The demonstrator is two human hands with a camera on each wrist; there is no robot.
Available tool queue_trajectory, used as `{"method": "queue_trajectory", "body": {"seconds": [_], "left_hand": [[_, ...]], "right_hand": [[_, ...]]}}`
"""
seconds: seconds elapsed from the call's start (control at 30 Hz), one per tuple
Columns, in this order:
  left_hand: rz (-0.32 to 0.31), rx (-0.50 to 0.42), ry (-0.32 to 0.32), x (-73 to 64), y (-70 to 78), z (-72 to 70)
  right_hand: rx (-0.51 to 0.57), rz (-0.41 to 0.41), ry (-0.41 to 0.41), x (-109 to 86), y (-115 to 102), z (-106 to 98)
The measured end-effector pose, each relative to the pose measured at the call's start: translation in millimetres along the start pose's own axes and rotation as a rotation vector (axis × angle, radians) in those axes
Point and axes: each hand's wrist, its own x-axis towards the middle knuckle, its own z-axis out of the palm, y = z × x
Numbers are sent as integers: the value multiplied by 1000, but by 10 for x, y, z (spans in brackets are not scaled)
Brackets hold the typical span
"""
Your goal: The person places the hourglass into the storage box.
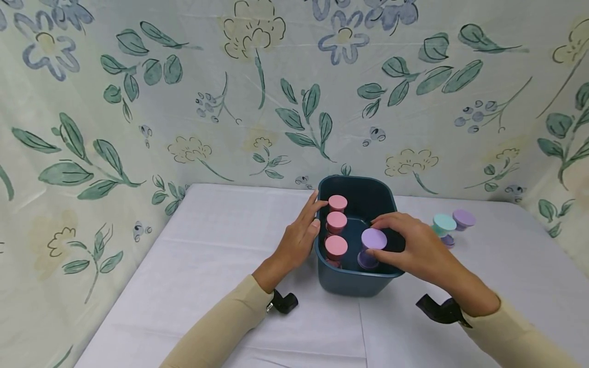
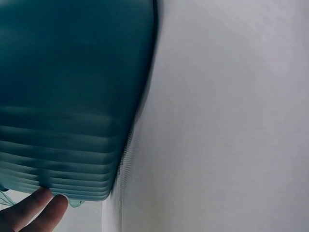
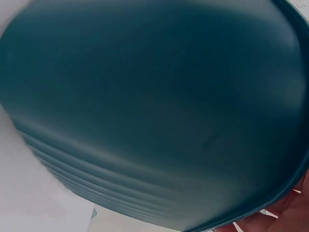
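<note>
- Resting against the left side of one dark teal bin [image 1: 354,285], the left hand [image 1: 292,243] has its fingers fairly straight and slightly spread, one fingertip near the farthest pink cup.
- One black wrist device [image 1: 285,303] sits at the left wrist.
- Three pink cups [image 1: 337,221] stand in a front-to-back row inside the bin, along its left wall; the bin stands on one white-covered table [image 1: 221,235].
- One purple cup [image 1: 374,239] is inside the bin, front right; whether it touches the floor cannot be told.
- The right hand [image 1: 421,250] reaches over the right rim, thumb and forefinger pinching that purple cup.
- A second black device [image 1: 442,309] sits at the right wrist.
- Beyond that hand are one mint cup [image 1: 444,223] and, just beside it, another purple piece [image 1: 463,218]; a darker purple part shows below the mint one.
</note>
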Motion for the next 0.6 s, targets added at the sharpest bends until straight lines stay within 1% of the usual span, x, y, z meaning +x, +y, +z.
{"method": "queue_trajectory", "body": {"seconds": [0.3, 0.6], "left_hand": [[-8, 4, -6, -3, 14, -1], [-8, 3, -7, -5, 17, 0]], "right_hand": [[-17, -12, -28, 11, -6, 18], [1, 9, -83, 16, 0, 30]]}}
